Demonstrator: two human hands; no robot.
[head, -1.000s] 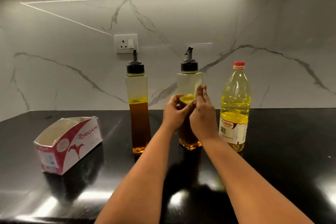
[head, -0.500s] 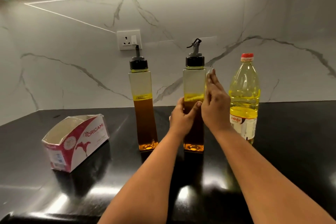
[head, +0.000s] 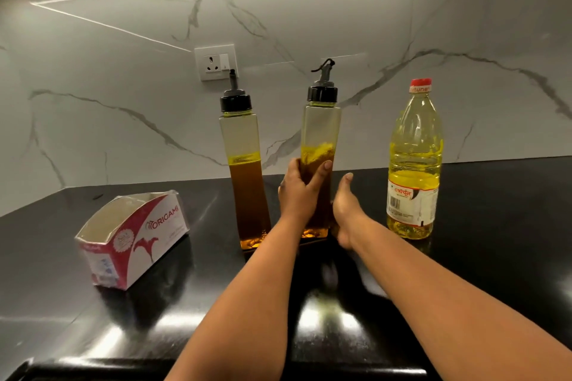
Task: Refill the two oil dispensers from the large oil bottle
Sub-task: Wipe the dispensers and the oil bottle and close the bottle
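Oil dispenser (head: 320, 133) gripped by left hand (head: 298, 192), right hand (head: 345, 210) beside

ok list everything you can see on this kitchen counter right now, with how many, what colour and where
Tall square clear oil dispenser with black pourer cap: one, amber oil about two-thirds up, centre, standing free.
Second tall square clear oil dispenser with black pourer cap: one, amber oil, just right of the first, gripped.
Large clear plastic oil bottle with red cap: one, pale yellow oil, right, cap on.
Open white and pink cardboard box: one, left.
Glossy black countertop: one, below everything.
White wall socket: one, on the marble backsplash.
Left hand: wrapped around the second dispenser.
Right hand: open, beside its base.
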